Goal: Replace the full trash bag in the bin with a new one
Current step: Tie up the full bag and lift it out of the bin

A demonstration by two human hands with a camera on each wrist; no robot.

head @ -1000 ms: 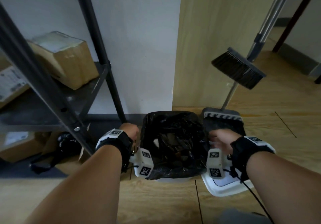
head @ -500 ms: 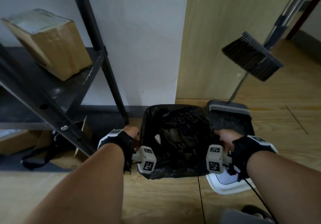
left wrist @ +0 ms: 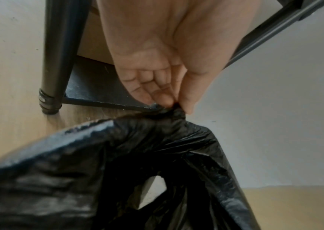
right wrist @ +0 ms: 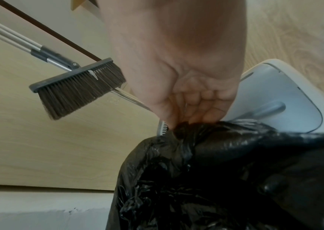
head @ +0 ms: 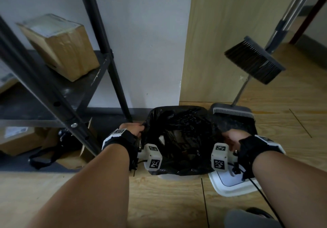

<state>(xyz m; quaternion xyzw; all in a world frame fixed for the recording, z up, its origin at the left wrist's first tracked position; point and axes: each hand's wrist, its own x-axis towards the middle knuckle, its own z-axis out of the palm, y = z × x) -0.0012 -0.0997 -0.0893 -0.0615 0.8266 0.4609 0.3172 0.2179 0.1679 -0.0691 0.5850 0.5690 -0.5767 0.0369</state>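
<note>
A black trash bag (head: pixel 182 139) full of dark rubbish sits in a white bin (head: pixel 174 176) on the floor by the wall. My left hand (head: pixel 131 128) pinches a bunched edge of the bag (left wrist: pixel 169 113) at its left side, thumb against fingers (left wrist: pixel 163 99). My right hand (head: pixel 231 138) pinches the bag's right edge (right wrist: pixel 181 130) the same way. The bag's mouth stands open between the two hands. Most of the bin is hidden under the bag.
The bin's white lid (head: pixel 231 183) lies on the floor to the right. A dustpan (head: pixel 233 116) and a broom (head: pixel 254 62) stand behind it against a wooden panel. A black metal shelf (head: pixel 53 86) with cardboard boxes (head: pixel 60 45) stands close on the left.
Both hands have moved from beside the bin onto the bag's rim and now pinch it, pulling the edges up and inward. The head view has shifted slightly.
</note>
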